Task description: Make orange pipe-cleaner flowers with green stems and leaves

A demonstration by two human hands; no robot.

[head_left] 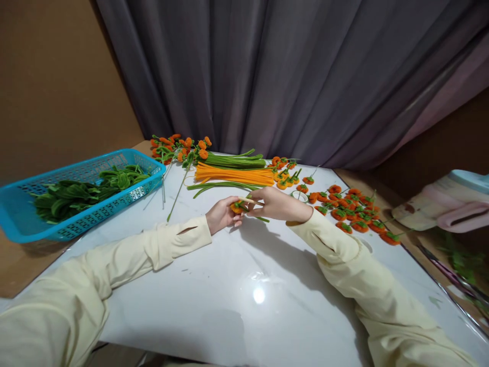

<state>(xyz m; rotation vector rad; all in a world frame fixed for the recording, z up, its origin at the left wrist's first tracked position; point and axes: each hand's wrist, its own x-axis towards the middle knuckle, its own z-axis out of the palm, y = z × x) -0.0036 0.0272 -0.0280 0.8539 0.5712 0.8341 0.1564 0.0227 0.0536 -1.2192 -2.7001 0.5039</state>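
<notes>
Left hand (220,216), fingers curled nearly shut, has hold of an orange flower head (237,207) above the tabletop (183,306), seemingly to steady it. Right hand (277,203) pinches a thin pale stick (250,201) against it; the narrow grip probably gives fine control. At left, the blue basket (91,219) contains loose leaves (61,204). Far side, green stems (237,161) and orange strips (235,174) lie bundled crosswise, likely for easy reach. At right, orange flowers (359,225) lie spread out, perhaps to avoid crushing.
</notes>
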